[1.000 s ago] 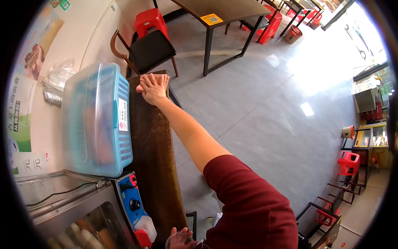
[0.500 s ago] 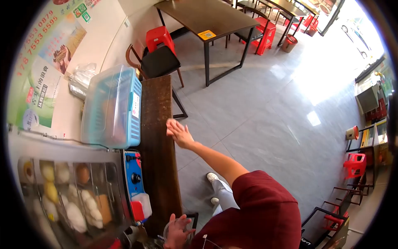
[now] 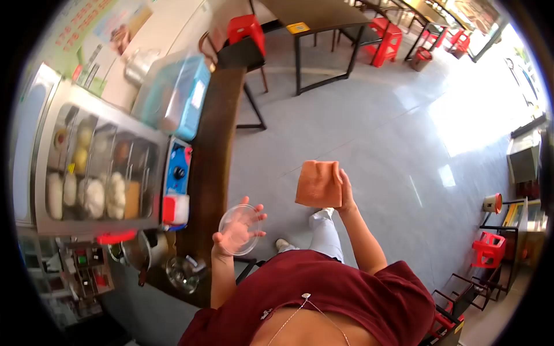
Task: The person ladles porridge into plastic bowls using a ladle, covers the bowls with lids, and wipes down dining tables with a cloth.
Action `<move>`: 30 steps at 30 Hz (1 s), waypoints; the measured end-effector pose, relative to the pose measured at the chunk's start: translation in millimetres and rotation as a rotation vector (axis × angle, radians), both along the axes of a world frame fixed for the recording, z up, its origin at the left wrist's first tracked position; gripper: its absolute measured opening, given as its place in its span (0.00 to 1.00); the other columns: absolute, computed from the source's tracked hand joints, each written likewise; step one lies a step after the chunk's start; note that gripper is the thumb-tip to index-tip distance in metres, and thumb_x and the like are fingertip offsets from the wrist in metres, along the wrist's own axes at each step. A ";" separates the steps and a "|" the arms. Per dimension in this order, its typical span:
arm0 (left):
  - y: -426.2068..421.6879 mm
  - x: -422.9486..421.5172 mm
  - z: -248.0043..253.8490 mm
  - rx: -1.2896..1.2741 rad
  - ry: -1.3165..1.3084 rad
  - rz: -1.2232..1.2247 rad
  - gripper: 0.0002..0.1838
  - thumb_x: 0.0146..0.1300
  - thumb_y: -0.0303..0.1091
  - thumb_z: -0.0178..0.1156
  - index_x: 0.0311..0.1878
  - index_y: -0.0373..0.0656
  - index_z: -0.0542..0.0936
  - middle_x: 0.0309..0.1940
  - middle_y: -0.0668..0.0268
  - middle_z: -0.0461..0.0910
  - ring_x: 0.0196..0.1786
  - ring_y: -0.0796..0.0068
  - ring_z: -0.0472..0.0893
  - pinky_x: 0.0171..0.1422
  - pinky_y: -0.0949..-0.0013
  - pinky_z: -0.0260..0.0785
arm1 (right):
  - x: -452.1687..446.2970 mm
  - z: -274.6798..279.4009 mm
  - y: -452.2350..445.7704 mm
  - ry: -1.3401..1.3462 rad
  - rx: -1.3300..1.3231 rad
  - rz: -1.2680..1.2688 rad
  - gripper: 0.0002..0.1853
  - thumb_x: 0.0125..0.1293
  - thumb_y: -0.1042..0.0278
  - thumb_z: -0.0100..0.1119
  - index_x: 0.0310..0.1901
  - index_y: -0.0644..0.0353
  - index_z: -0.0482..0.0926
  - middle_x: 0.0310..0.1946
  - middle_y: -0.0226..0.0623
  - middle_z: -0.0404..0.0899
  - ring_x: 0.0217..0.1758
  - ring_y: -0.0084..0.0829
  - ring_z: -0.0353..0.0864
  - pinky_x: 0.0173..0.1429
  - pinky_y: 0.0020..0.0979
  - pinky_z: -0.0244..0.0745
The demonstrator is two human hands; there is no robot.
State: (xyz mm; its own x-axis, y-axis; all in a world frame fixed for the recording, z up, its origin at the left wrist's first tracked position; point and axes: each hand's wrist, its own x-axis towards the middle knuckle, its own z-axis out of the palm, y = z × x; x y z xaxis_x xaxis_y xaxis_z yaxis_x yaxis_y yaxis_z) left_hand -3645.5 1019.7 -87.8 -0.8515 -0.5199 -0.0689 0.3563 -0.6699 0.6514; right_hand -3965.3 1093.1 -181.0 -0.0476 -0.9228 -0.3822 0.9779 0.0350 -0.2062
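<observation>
My right hand (image 3: pixel 346 192) grips the side of a folded orange-brown cloth (image 3: pixel 318 183), held up over the floor in front of me. The cloth hangs roughly square, its top edge wrinkled. On the other side, my left hand (image 3: pixel 238 232) holds a clear round plastic lid (image 3: pixel 254 246) by its rim, fingers spread behind it and showing through. The lid is near the edge of the dark wooden table (image 3: pixel 213 132). A clear glass jar (image 3: pixel 182 275) stands on the table beside my left forearm.
At the left is a glass-fronted food warmer (image 3: pixel 151 181) with buns and eggs inside. A blue control box (image 3: pixel 178 167), a red-and-white container (image 3: pixel 175 209) and a blue lidded bin (image 3: pixel 193 106) stand along the table. A black-seated chair (image 3: pixel 242 53) stands beyond.
My right hand has moved from above the table edge to in front of my body, where the cloth now shows. My left hand has risen with the lid. The view has shifted.
</observation>
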 end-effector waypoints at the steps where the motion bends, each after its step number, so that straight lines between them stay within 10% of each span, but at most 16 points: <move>1: -8.5 -26.7 -1.9 0.006 0.025 -0.024 0.64 0.39 0.68 0.66 0.72 0.49 0.41 0.69 0.49 0.48 0.69 0.48 0.55 0.61 0.43 0.61 | -24.5 3.0 5.3 0.048 -0.036 -0.070 0.28 0.63 0.48 0.51 0.58 0.60 0.67 0.52 0.39 0.73 0.54 0.37 0.74 0.59 0.38 0.70; 5: -36.9 -149.0 -8.2 -0.015 -0.054 -0.057 0.62 0.38 0.69 0.65 0.72 0.53 0.44 0.68 0.53 0.52 0.67 0.52 0.58 0.57 0.45 0.65 | -112.9 -6.2 48.8 0.259 0.059 -0.335 0.30 0.55 0.58 0.61 0.58 0.60 0.66 0.51 0.39 0.73 0.54 0.37 0.73 0.58 0.38 0.71; 12: -46.9 -389.7 7.0 0.041 0.031 -0.283 0.62 0.36 0.72 0.63 0.71 0.54 0.47 0.66 0.54 0.56 0.65 0.54 0.61 0.56 0.45 0.66 | -265.4 -7.6 112.9 0.145 0.230 -0.520 0.24 0.52 0.70 0.42 0.54 0.63 0.66 0.48 0.41 0.72 0.50 0.38 0.75 0.53 0.38 0.74; 30: -226.5 -924.7 39.5 -0.149 0.169 -0.783 0.61 0.40 0.72 0.60 0.72 0.53 0.44 0.68 0.52 0.53 0.67 0.51 0.58 0.58 0.42 0.64 | -666.3 -20.3 35.8 0.178 0.260 -1.000 0.23 0.61 0.66 0.40 0.59 0.63 0.63 0.53 0.44 0.71 0.55 0.41 0.74 0.56 0.45 0.74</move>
State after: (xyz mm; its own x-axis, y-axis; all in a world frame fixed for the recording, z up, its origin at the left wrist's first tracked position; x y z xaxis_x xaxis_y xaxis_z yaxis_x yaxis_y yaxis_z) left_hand -4570.2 793.2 -48.3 -0.9646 0.2367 0.1165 -0.0773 -0.6760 0.7329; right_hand -4631.5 1129.0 -201.3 -0.8181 -0.3227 -0.4760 0.5422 -0.7085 -0.4517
